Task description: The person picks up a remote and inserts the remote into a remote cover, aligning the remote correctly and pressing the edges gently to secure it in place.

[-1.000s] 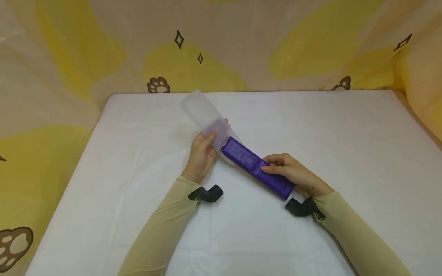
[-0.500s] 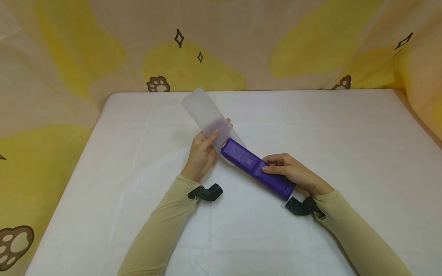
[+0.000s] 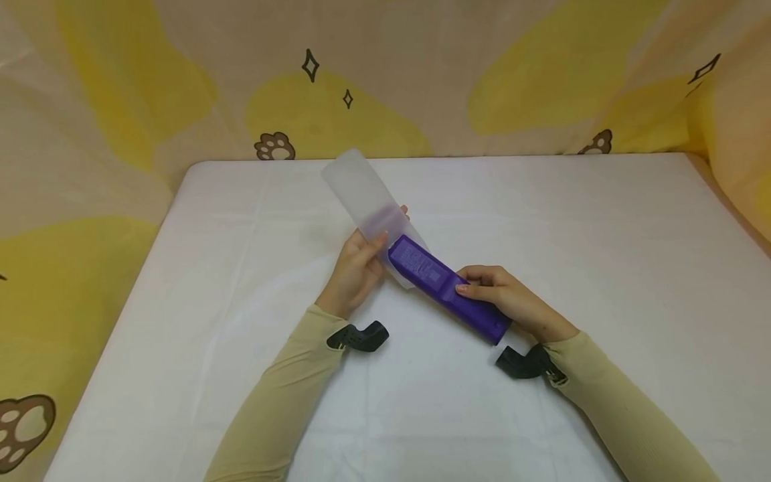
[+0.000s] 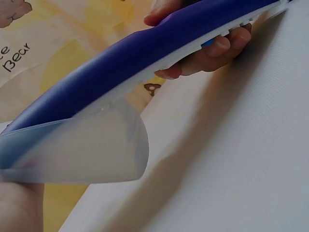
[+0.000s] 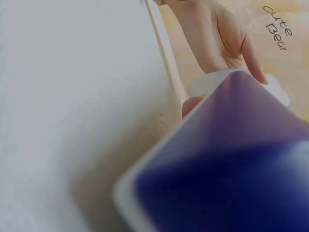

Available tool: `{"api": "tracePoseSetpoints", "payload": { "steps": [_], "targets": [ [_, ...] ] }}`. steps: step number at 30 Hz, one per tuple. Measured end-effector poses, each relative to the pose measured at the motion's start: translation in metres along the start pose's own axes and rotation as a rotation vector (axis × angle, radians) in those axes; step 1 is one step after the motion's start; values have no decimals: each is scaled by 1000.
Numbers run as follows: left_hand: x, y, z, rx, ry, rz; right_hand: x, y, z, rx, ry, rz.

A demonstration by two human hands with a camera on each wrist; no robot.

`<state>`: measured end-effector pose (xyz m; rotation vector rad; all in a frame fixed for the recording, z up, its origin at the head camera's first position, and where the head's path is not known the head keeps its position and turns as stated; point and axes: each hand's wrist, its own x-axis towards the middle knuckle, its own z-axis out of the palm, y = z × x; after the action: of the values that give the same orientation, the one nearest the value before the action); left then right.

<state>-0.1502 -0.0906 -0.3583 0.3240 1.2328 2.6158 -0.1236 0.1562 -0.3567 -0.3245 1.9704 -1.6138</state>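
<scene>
A purple-backed remote control [image 3: 448, 289] slants across the head view, its label side up. In the left wrist view, the remote [image 4: 111, 63] shows a pale front with raised buttons. My right hand [image 3: 512, 298] grips its near end, thumb on the back and fingers underneath. A translucent, frosted sleeve-like cover [image 3: 355, 181] is pinched in my left hand [image 3: 355, 274], thumb on top. The remote's far end overlaps the cover, and a purple tint shows through it. In the left wrist view, the cover's rounded end [image 4: 116, 150] sticks out below the remote.
Beneath both hands spreads a white-covered table [image 3: 421, 415]. A yellow and beige patterned curtain [image 3: 446, 80] hangs behind its far edge and along the sides. Black wrist cameras [image 3: 367, 337] stick out from both sleeves.
My left hand and the cover have shifted slightly right and away from me. The remote's near end has moved a little up and left with my right hand. Both grips stay the same.
</scene>
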Motion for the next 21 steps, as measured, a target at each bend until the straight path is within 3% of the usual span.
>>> {"api": "tracePoseSetpoints", "payload": {
  "steps": [21],
  "targets": [
    [0,-10,3,4,62,-11,0,0,5,-2,52,-45]
  ]
}}
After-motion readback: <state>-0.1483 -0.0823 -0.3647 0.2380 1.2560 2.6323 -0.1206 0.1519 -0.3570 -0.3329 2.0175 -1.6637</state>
